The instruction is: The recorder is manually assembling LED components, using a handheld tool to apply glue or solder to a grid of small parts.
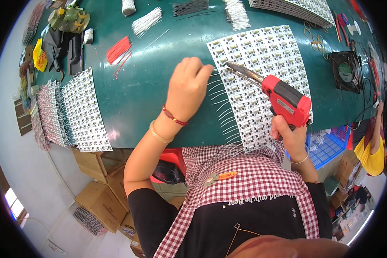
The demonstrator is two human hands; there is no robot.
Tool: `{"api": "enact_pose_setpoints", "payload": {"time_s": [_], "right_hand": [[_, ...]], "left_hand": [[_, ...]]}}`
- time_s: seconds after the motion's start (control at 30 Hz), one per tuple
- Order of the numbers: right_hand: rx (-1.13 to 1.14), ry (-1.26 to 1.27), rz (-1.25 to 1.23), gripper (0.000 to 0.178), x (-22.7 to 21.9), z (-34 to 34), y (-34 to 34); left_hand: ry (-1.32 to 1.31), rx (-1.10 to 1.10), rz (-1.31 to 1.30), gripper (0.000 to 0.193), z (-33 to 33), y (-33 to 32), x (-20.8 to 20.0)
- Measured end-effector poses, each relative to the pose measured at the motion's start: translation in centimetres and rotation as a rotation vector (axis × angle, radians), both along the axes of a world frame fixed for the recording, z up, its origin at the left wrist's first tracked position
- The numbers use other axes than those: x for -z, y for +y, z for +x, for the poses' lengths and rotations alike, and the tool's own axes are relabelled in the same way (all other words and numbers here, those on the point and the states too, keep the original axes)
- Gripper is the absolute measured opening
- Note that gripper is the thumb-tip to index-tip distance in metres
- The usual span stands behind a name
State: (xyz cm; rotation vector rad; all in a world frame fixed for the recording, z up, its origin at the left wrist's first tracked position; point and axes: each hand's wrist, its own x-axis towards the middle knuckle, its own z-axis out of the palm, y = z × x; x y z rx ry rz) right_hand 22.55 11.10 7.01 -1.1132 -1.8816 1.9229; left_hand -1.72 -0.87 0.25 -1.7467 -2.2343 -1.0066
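A sheet of small white circuit boards (284, 53) lies at a slant on the green table in front of me. Several short white wires (222, 103) stick out in a row from its left edge. At the upper end of that row, my left hand (187, 88) pinches a white wire against the edge, though the fingers hide most of it. My right hand (291, 136) grips a red and black soldering gun (290, 101) by its handle. The gun's tip is over the sheet's upper left, close to my left fingertips; whether it touches is too small to tell.
Another wired board sheet (84, 112) lies at the left. Bundles of red wires (118, 50), white wires (147, 21) and black wires (190, 7) lie along the far side. A stack of board sheets (294, 10) and a black fan (346, 72) are at the right.
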Motion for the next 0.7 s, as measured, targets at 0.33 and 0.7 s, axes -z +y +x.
{"api": "enact_pose_setpoints", "payload": {"time_s": [0.33, 0.7], "right_hand": [[0.021, -0.017, -0.094, 0.026, 0.9, 0.6, 0.2], [0.009, -0.046, -0.047, 0.025, 0.8, 0.5, -0.1]], "left_hand": [[-0.044, 0.049, 0.031, 0.019, 0.8, 0.1, 1.6], [-0.044, 0.051, 0.018, 0.02, 0.8, 0.2, 1.7]]}}
